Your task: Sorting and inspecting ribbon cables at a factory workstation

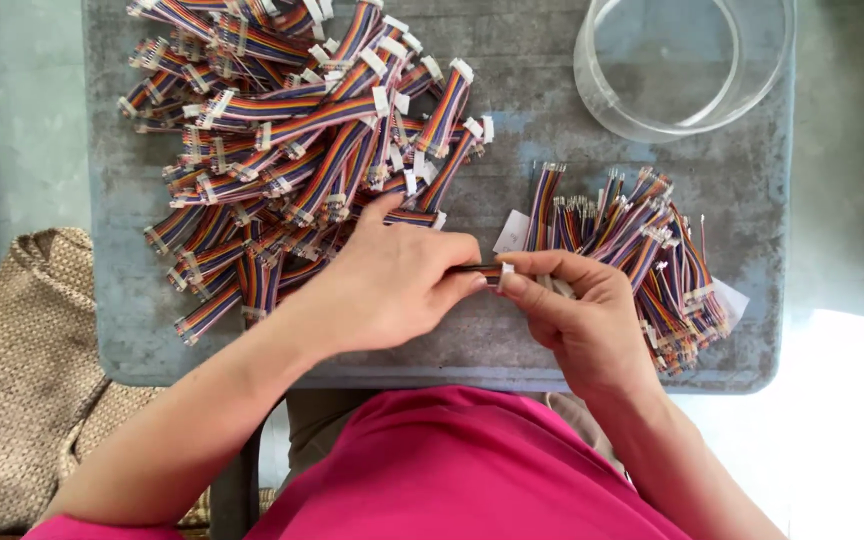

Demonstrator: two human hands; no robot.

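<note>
The left hand (392,285) and right hand (572,310) cover most of the ribbon cable (482,270) pinched between them; beyond them, the clear container (682,60) is cropped.

On the table (542,125), a large cable pile (297,140) lies left, a smaller pile (642,255) right, a round container (687,65) behind it.

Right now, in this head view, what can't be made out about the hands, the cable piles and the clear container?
- Cable piece between left hand and right hand: mostly covered by fingers; length unclear.
- Large pile of ribbon cables: top cut off by the frame edge.
- Clear round container: top cut off by the frame edge.
- Smaller pile: near side hidden by the right hand; wire ends too small.
</note>
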